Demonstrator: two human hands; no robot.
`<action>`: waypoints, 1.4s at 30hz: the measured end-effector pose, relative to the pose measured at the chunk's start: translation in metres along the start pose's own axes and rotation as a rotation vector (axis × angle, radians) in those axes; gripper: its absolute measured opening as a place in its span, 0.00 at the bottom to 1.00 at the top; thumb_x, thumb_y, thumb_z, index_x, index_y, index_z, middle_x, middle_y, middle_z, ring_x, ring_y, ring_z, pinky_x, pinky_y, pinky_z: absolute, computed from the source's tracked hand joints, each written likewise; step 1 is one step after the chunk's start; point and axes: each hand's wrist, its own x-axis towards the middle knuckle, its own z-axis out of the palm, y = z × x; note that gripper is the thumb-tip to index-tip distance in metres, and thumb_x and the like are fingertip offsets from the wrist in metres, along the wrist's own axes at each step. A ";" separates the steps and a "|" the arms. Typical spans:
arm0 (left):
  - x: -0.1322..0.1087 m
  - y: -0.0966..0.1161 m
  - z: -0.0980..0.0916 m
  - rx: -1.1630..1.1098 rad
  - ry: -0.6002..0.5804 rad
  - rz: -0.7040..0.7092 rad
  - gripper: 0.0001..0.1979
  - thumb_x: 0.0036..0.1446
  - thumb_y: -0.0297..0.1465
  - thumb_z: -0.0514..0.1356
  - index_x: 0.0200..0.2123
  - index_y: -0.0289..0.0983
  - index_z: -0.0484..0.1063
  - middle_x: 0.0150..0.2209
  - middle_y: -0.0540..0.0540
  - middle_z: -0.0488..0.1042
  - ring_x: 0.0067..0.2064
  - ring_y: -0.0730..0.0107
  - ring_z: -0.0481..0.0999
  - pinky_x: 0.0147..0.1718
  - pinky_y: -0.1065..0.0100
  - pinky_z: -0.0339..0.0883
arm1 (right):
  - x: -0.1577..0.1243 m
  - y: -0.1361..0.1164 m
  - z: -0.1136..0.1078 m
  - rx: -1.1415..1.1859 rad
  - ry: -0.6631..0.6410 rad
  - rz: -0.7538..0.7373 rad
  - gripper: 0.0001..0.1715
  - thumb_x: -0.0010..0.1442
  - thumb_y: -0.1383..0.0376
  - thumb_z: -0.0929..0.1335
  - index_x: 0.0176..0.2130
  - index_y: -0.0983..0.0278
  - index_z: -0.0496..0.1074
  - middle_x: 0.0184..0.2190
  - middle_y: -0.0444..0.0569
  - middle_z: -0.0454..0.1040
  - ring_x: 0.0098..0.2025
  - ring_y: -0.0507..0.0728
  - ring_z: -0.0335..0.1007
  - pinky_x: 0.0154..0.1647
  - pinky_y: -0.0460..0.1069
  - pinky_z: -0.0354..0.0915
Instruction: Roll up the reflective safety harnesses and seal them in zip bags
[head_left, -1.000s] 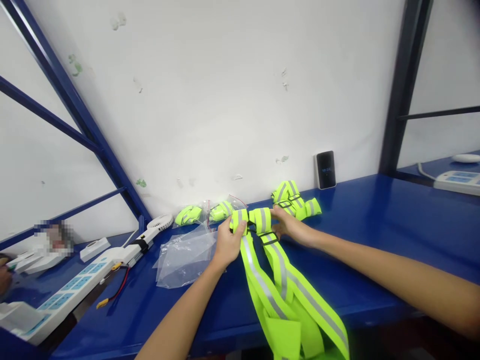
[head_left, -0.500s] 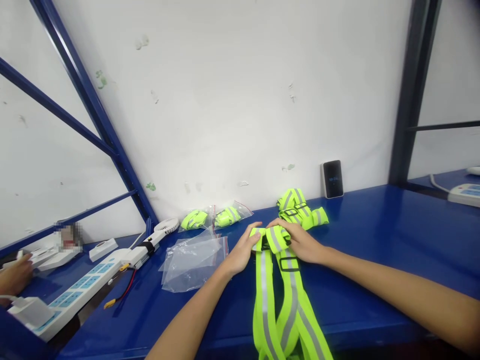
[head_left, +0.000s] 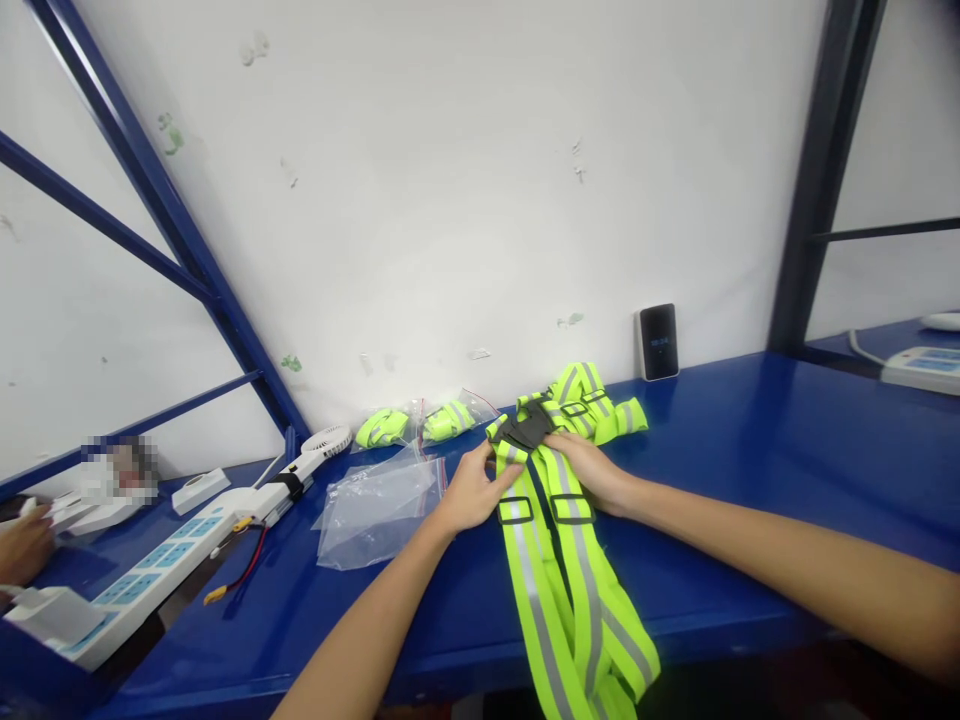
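Observation:
A fluorescent yellow-green reflective vest made of straps (head_left: 536, 590) with grey stripes runs from the table over its front edge. My left hand (head_left: 480, 488) pinches the strap at its upper left, thumb on top. My right hand (head_left: 592, 472) grips the upper right strap, its fingers partly hidden. Between my hands lies a black plastic buckle (head_left: 531, 425). Below them, two black strap adjusters (head_left: 515, 511) sit on the straps. Just behind, a bundle of similar yellow-green straps (head_left: 600, 408) rests on the table, close to the buckle.
Two bagged yellow-green strap bundles (head_left: 384, 428) lie by the wall. Clear plastic bags (head_left: 375, 510) are left of my hands. Further left are a power strip (head_left: 161, 570), a small fan (head_left: 328, 440), and another person's hand (head_left: 26, 545). A small display device (head_left: 658, 342) stands at the back.
The folded strap ends have been turned, so the black buckle now shows on top and lies further back. Both adjusters are visible side by side. The view has shifted slightly.

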 end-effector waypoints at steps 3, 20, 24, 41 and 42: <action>0.001 -0.003 -0.002 0.002 0.021 0.020 0.19 0.58 0.40 0.59 0.47 0.33 0.73 0.45 0.43 0.77 0.44 0.61 0.74 0.45 0.65 0.67 | 0.003 0.004 -0.001 0.058 -0.047 0.022 0.09 0.55 0.65 0.65 0.33 0.63 0.75 0.29 0.49 0.80 0.33 0.60 0.77 0.38 0.53 0.71; -0.002 0.008 -0.005 0.046 0.300 0.133 0.08 0.54 0.30 0.60 0.36 0.33 0.75 0.32 0.46 0.76 0.34 0.66 0.73 0.35 0.69 0.67 | 0.007 0.000 -0.006 -0.226 -0.291 -0.366 0.16 0.53 0.63 0.70 0.43 0.62 0.76 0.41 0.47 0.79 0.44 0.60 0.74 0.47 0.54 0.67; -0.004 0.007 -0.008 0.067 0.319 0.167 0.05 0.51 0.30 0.61 0.28 0.34 0.73 0.27 0.48 0.73 0.30 0.68 0.70 0.31 0.70 0.64 | 0.008 0.003 -0.006 -0.187 -0.308 -0.327 0.15 0.51 0.63 0.72 0.41 0.64 0.77 0.38 0.47 0.80 0.40 0.59 0.75 0.45 0.54 0.68; 0.006 0.005 0.016 -0.738 0.170 -0.291 0.19 0.43 0.31 0.69 0.41 0.33 0.76 0.36 0.44 0.80 0.38 0.60 0.79 0.42 0.62 0.70 | 0.012 0.003 -0.011 -0.095 -0.273 -0.204 0.18 0.41 0.63 0.77 0.35 0.66 0.78 0.31 0.48 0.81 0.34 0.60 0.77 0.42 0.55 0.70; 0.006 0.007 0.015 -0.742 0.177 -0.303 0.19 0.43 0.31 0.69 0.41 0.33 0.76 0.35 0.45 0.80 0.37 0.61 0.79 0.41 0.62 0.71 | 0.011 0.003 -0.011 -0.113 -0.267 -0.200 0.18 0.41 0.63 0.77 0.35 0.66 0.78 0.31 0.48 0.81 0.33 0.60 0.77 0.42 0.55 0.70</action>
